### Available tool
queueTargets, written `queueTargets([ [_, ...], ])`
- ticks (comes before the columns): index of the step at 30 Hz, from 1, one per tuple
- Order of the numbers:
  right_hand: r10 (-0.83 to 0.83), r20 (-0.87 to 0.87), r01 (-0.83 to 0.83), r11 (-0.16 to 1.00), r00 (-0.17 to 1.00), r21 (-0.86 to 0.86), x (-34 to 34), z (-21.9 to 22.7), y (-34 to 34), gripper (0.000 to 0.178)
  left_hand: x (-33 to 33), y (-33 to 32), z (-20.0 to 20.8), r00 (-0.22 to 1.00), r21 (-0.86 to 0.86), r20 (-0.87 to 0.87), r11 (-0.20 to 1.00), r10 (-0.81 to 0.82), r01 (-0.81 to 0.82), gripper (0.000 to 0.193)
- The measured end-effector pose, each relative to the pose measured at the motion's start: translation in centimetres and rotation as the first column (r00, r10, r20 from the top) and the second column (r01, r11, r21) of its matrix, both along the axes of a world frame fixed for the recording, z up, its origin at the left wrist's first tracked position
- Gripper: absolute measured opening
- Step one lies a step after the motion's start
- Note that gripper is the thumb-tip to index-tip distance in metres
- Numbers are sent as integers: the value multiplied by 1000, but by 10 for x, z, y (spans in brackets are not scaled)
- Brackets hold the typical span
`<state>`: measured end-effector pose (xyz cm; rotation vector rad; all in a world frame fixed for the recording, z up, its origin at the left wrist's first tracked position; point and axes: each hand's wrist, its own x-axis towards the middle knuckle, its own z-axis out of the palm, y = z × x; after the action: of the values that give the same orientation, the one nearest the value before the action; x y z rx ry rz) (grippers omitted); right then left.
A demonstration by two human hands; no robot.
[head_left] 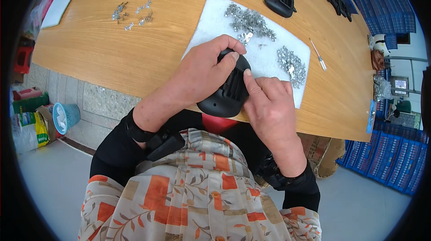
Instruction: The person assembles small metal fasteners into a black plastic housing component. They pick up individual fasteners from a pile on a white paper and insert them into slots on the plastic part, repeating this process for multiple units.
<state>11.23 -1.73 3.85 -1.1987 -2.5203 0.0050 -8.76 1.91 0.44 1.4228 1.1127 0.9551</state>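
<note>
A black plastic game controller shell [218,103], with an open slotted compartment facing up, is held over the table's near edge. My left hand [207,66] grips its far end, the thumb pressed on the shell by the compartment. My right hand [272,102] is closed at the shell's right side, its thumb tip at the compartment's edge; whether a small part is under that thumb is hidden. Just beyond, a white foam sheet [208,23] bears a larger heap of small metal clips [250,20] and a smaller heap of metal pieces [292,66].
A screwdriver [318,55] lies right of the foam. Another black controller shell [281,0] sits farther back on the wooden table [90,52]. Loose metal pieces [119,13] are scattered at the left. A blue basket [66,118] stands on the floor; blue trays [388,158] are stacked at right.
</note>
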Motion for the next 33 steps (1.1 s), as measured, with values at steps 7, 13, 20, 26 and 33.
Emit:
queueTargets([
  [7,-41,-37,39,998,998,-56,5,2,-2,55,0,1,-1,1000,-67,25,998,4,-2,17],
  [13,-60,-155,46,994,986,-95,11,-4,-5,41,1,2,-1,999,-86,32,996,4,-1,17],
  [20,-259,-228,219,958,939,-188,27,-8,24,16,-2,0,1,981,-191,191,982,26,11,16],
  [26,-129,-97,116,985,987,-129,20,-12,31,10,-3,2,1,987,-183,158,983,4,25,16],
  [33,-328,-394,153,897,859,-414,18,-6,30,7,-3,2,2,993,-175,119,984,-2,23,16],
])
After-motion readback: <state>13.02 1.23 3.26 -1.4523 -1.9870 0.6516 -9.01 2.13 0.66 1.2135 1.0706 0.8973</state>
